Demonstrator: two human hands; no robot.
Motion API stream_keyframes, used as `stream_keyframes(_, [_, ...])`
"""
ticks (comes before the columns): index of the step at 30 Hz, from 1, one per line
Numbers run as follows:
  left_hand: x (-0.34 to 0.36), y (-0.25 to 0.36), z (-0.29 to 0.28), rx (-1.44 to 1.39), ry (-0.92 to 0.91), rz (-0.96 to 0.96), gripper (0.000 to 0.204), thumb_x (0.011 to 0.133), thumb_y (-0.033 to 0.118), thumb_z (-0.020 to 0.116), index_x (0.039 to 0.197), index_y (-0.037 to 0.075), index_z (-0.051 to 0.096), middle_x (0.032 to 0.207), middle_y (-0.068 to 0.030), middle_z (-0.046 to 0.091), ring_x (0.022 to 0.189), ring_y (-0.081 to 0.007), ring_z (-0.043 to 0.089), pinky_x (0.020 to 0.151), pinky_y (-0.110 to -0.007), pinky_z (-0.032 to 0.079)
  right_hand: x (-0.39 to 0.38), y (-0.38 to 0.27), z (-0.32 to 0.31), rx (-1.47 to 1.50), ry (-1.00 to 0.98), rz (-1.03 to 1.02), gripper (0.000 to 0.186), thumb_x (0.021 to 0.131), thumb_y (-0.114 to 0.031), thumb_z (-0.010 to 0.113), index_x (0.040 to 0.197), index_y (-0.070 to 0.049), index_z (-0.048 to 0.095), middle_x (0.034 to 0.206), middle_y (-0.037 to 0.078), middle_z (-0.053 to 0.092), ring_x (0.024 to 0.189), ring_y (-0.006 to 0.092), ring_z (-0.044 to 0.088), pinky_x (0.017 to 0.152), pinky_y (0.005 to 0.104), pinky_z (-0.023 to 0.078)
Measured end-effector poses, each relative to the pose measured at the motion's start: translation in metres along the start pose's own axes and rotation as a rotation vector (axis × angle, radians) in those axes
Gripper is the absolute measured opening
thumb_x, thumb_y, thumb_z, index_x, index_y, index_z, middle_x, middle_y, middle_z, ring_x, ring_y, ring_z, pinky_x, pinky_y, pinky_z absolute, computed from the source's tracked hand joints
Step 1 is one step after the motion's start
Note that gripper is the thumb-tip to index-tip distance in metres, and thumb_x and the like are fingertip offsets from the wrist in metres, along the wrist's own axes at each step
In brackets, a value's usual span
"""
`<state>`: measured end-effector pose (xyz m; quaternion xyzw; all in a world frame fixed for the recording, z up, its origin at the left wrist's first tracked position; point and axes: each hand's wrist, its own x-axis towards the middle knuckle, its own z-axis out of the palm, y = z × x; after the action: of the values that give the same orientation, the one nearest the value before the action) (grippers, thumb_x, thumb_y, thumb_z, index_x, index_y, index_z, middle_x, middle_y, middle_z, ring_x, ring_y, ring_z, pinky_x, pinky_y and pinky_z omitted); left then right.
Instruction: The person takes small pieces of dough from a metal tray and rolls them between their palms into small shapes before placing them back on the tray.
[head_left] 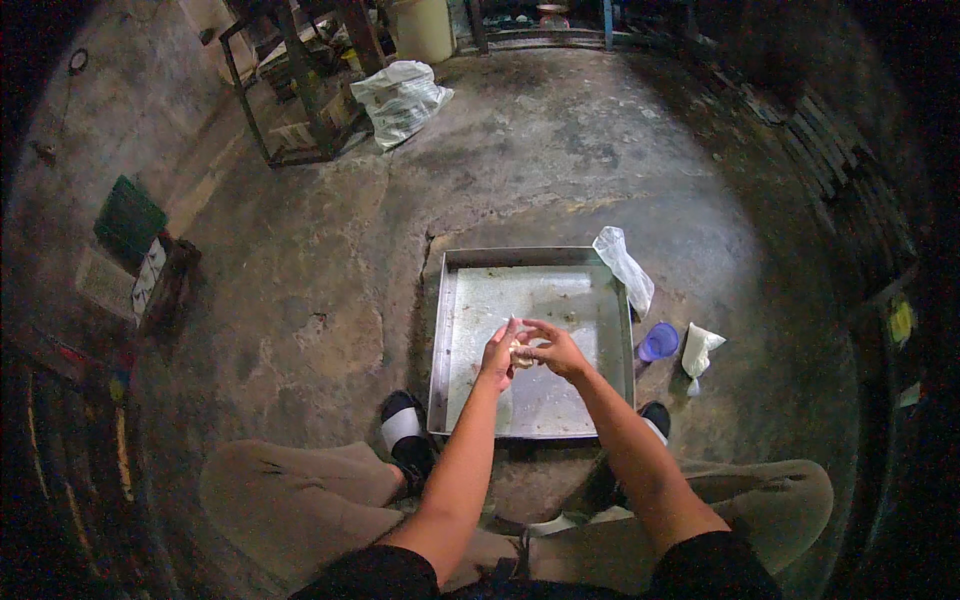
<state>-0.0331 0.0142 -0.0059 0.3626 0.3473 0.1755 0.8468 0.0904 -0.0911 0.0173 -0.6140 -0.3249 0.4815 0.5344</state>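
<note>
A small, pale, soft-looking lump (523, 354) is held off the bottom of the tray, between the person's bare left hand (498, 357) and bare right hand (556, 352). The left grip is closed on the lump's left side; the right grip is clamped on it from the right, thumb and fingers curved in. The lump is partly covered by the fingers, so its full shape cannot be told.

For good handling, light and even fingertip pressure seems best, with the left hand steadying the lump while the right works it. Keeping both hands low over the square, shallow, grey metal tray (437, 340) would let any crumbs fall inside it.

The tray sits on the worn grey concrete floor (330, 300), its upright walls the main edges for the wrists to avoid; the forearms already cross the near one. Inside, the far half and the left side give the most room for moving. The right side is tighter: a long, whitish plastic bag (625, 272) lies against the far right corner, a translucent blue-purple plastic cup (659, 342) stands just outside the right wall, and a knotted clear bag with white contents (698, 352) lies just beyond it. Near the left corner, a black-and-white shoe (403, 425) limits sideways elbow swing.
</note>
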Motion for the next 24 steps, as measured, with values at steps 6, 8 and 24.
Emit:
stream_keyframes(6, [0.014, -0.006, 0.03, -0.334, 0.431, 0.24, 0.037, 0.096, 0.036, 0.054, 0.103, 0.0, 0.053, 0.091, -0.0102, 0.064, 0.076, -0.0201, 0.064, 0.063, -0.032, 0.053, 0.016, 0.02, 0.014, -0.168, 0.251, 0.068, 0.055, 0.091, -0.048, 0.054, 0.12, -0.002, 0.06, 0.104, 0.011, 0.065, 0.086, 0.0223, 0.061, 0.077, 0.0337, 0.051])
stream_keyframes(8, [0.01, 0.0, 0.026, -0.076, 0.523, 0.303, 0.036, 0.096, 0.036, 0.055, 0.092, 0.0, 0.057, 0.084, -0.0093, 0.065, 0.071, -0.0193, 0.064, 0.062, -0.032, 0.053, 0.019, 0.006, 0.041, 0.366, 0.389, 0.287, 0.057, 0.094, -0.05, 0.047, 0.108, 0.002, 0.065, 0.096, 0.015, 0.067, 0.079, 0.0228, 0.064, 0.074, 0.0334, 0.051])
stream_keyframes(24, [0.019, -0.024, 0.05, 0.362, 0.018, 0.248, 0.067, 0.094, 0.065, 0.033, 0.112, 0.006, 0.059, 0.088, -0.0062, 0.061, 0.075, -0.0125, 0.059, 0.068, -0.027, 0.047, 0.017, 0.044, 0.046, 0.139, 0.789, 0.233, 0.056, 0.096, -0.047, 0.039, 0.117, 0.002, 0.059, 0.101, 0.024, 0.066, 0.093, 0.0386, 0.064, 0.078, 0.0444, 0.048])
